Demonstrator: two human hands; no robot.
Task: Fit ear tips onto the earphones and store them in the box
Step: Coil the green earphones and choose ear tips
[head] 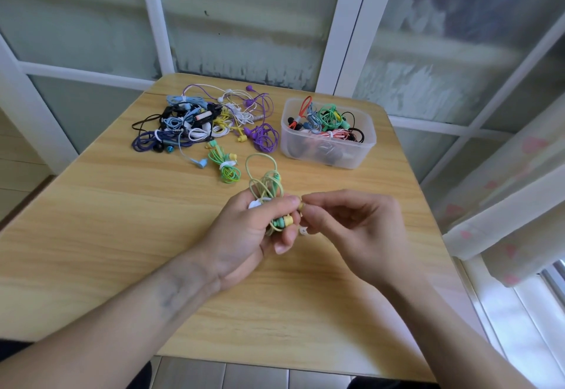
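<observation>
A coiled yellow-green earphone set (266,188) is gripped in the left hand (253,232), while an earbud (301,205) is pinched by the right hand (351,229) fingertips (308,209).

A coiled yellow-green earphone set (266,188) is held above the wooden table's near middle, its cable looping upward — one yellow-and-mint earbud (284,222) points right at the bottom of the bundle. A small white ear tip (303,231) shows just right of it. Far right stands the clear plastic box (327,134), open-topped, holding coiled earphones — red, green, black, blue.
</observation>
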